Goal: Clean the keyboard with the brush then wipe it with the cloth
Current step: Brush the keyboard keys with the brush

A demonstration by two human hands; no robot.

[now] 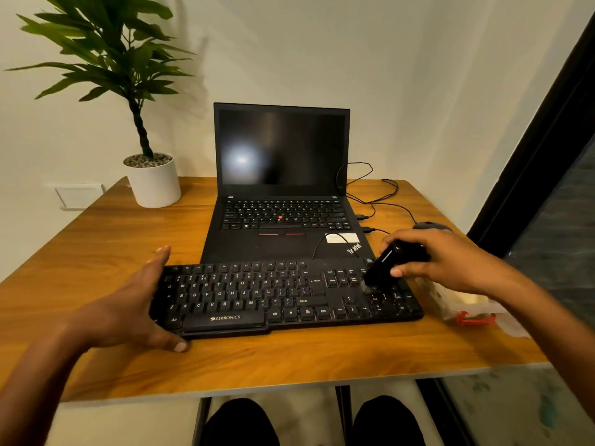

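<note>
A black Zebronics keyboard [257,297] lies across the wooden table [289,358] in front of me. My left hand [128,310] holds its left end, fingers along the far edge and thumb at the near edge. My right hand [444,259] grips a black brush [386,265] whose bristles touch the number pad at the keyboard's right end. A pale cloth [463,300] lies on the table just right of the keyboard, partly hidden by my right forearm.
An open black laptop [281,194] stands behind the keyboard with cables [380,194] trailing to its right. A potted plant [154,178] sits at the back left. A mouse [428,225] shows behind my right hand. A red item [473,320] lies near the cloth.
</note>
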